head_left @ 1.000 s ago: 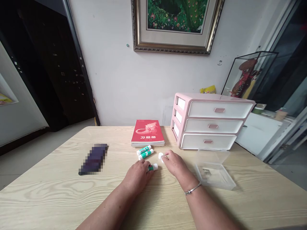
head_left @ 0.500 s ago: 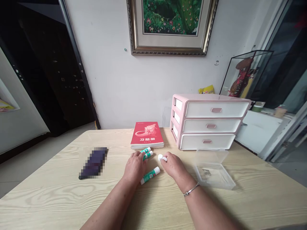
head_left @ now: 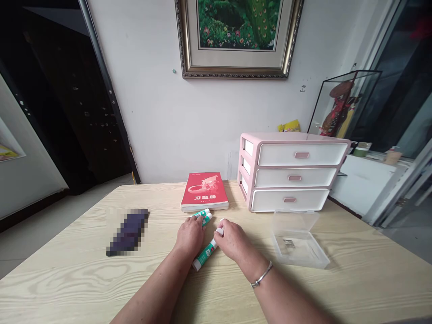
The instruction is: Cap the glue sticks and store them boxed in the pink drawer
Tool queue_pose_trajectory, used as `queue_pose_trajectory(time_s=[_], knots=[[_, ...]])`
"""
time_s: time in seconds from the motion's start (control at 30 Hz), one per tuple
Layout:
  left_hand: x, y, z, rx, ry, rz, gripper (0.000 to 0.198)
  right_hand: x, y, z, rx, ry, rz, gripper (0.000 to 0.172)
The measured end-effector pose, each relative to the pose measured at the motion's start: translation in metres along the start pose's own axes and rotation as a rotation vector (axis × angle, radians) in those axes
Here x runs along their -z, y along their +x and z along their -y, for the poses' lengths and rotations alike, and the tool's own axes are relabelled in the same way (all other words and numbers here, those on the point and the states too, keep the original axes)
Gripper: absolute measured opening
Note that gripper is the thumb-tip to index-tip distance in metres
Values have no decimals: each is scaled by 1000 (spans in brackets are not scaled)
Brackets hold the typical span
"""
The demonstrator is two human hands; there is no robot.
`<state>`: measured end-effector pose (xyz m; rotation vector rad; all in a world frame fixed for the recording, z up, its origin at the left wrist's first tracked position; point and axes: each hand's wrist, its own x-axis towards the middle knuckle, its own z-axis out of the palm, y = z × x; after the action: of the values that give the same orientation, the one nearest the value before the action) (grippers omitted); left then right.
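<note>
Two green-and-white glue sticks (head_left: 206, 219) lie side by side in front of the red book. Curled over their near ends is my left hand (head_left: 191, 235), closed on them, so those ends are hidden. My right hand (head_left: 233, 239) is closed in a pinch around a small white piece (head_left: 220, 231); a second white bit shows just above it, and I cannot tell exactly what they are. Between my hands a third glue stick (head_left: 204, 257) rests at a slant on the table, its white end against my right fingertips.
Beyond the glue sticks lies the red book (head_left: 204, 189). A pink and white drawer unit (head_left: 293, 177) stands at the back right, with an open clear plastic box (head_left: 300, 249) in front. At the left a dark blurred-out object (head_left: 128, 232) lies on the wooden table (head_left: 67, 279).
My right hand has moved left and nearer with the white piece, reaching the end of the near glue stick. That stick has swung to a steeper slant. My left hand stays on the other two.
</note>
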<state>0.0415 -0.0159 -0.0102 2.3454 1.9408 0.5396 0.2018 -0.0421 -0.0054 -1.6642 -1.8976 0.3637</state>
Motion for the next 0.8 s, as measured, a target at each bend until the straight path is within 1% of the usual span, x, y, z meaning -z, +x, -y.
queue_pose_trajectory(time_s=[0.2, 0.3, 0.33, 0.37, 0.43, 0.5, 0.57, 0.67, 0.8], knots=[[-3, 3, 4, 43, -96, -11, 35, -1, -3, 4, 14, 55, 4, 8], [2, 0, 8, 38, -181, -34, 35, 1, -2, 3, 21, 140, -24, 8], [6, -2, 9, 44, -247, -29, 35, 2, 0, 2, 20, 195, -49, 8], [9, -5, 10, 56, -347, -5, 35, 3, 1, 1, 19, 271, -76, 10], [19, -12, 11, 84, -634, 88, 38, 7, 4, -1, 5, 475, -111, 15], [31, -20, 10, 83, -928, 189, 44, 10, 6, -3, -26, 699, -107, 22], [41, -28, 6, 58, -1104, 247, 45, 13, 8, -4, -48, 851, -87, 28], [52, -35, 0, 39, -1223, 304, 37, 16, 9, -6, -22, 913, -76, 35], [54, -38, -5, 22, -1246, 345, 28, 18, 8, -9, 50, 923, -61, 39]])
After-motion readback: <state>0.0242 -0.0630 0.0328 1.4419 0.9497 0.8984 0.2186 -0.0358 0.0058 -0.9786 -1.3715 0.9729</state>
